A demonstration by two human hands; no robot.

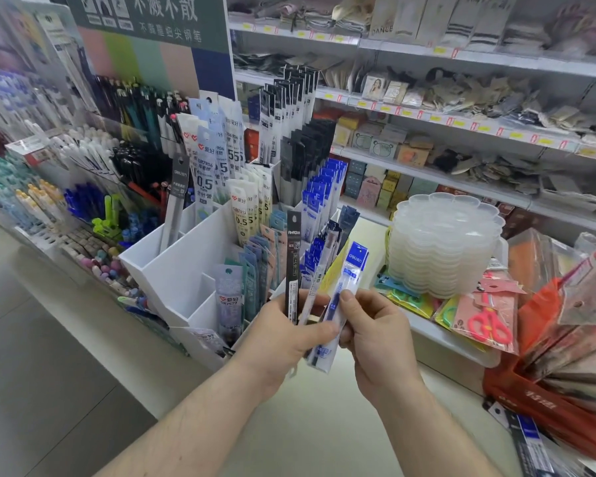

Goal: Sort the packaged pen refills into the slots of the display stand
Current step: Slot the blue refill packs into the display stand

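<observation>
The left hand is gripping a black refill pack and a clear one; right hand fingers are pinching a blue refill pack before the white display stand (slots partly filled with packs).

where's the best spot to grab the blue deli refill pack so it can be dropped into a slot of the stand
Pinch the blue Deli refill pack near its upper half, under the blue header, coming from its right edge. It is long, flat and tilted, and the right hand holds only its lower part, beside the left hand, so its bottom end isn't free to enter the white display stand.
</observation>
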